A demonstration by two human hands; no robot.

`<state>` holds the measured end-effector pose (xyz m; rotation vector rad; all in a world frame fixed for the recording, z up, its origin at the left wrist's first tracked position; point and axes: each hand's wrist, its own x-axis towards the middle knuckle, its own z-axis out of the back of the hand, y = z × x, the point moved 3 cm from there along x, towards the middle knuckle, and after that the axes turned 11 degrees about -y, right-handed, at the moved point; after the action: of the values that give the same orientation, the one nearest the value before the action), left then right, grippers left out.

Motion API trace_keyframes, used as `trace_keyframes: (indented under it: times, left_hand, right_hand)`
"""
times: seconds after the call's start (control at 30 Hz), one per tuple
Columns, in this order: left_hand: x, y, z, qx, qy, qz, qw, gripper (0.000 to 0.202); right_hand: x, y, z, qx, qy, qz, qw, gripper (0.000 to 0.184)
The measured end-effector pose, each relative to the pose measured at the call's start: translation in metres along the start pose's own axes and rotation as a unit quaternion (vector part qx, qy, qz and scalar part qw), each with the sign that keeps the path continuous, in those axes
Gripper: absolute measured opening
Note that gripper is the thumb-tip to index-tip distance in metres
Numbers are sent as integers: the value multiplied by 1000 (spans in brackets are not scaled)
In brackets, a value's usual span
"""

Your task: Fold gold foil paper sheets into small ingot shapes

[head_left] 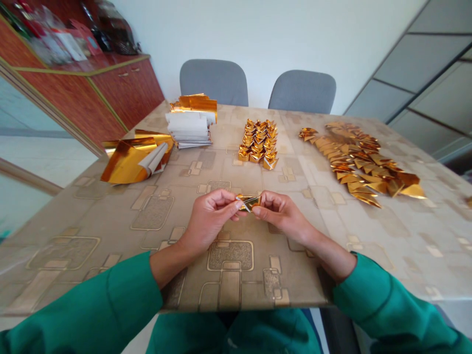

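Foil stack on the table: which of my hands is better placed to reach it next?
Probably your left hand: it sits on the same side as the foil stack, while your right hand is farther away. Both pinch the foil piece, so either must release it first.

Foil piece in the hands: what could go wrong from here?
The foil piece is pinched between the left hand and right hand, so a hard pinch could crease or tear it. The loose gold pieces lie in an unsecured spread on the table, so a careless reach could scatter them.
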<state>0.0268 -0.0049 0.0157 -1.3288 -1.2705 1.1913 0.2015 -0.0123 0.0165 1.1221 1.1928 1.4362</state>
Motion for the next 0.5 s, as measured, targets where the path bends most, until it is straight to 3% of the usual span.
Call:
trace_keyframes:
  times: [0.27, 0.5]
  left_hand:
    - [-2, 5, -1, -16, 15, 48, 999, 25]
    - [-6, 12, -7, -148, 48, 142, 978, 30]
  right_hand:
    - [-1, 2, 0, -52, -37, 27, 998, 43]
    - [-5, 9, 3, -82, -125, 103, 983, 32]
